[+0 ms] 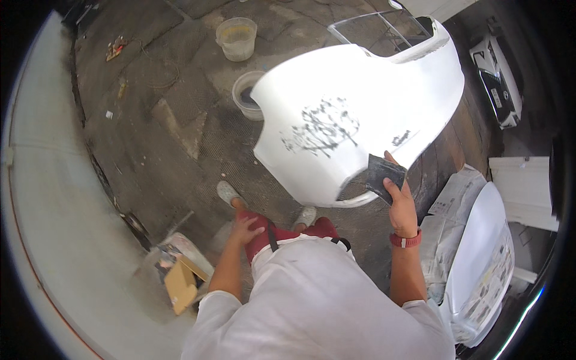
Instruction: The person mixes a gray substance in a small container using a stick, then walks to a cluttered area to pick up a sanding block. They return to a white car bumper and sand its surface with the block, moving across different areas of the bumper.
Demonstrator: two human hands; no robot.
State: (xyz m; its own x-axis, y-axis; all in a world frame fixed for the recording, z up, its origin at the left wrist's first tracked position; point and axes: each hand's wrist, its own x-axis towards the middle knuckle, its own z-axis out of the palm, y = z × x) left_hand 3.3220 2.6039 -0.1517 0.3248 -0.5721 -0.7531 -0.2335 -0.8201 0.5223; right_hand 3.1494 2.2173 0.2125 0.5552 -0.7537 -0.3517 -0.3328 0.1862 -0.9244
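A large white car body panel point(384, 90) stretches from in front of me toward the far right, with dark speckled marks across its near face and a small dark patch by its right edge. My right hand point(401, 201), below a red wristband, is closed around a dark grey sheet of sandpaper point(384, 176). The sheet is over the panel's near right end, by a curved cut-out; whether it touches the surface I cannot tell. My left hand point(246, 230) lies on my red-clad thigh, fingers apart and holding nothing.
A metal stand point(381, 27) shows behind the panel. Two buckets, a translucent one point(237, 45) and another point(240, 108), stand left of it. Paper-masked car parts point(474, 258) are at the right, and a dark-and-white bumper point(498, 84) beyond. An open cardboard box point(182, 288) sits lower left, beside the wall.
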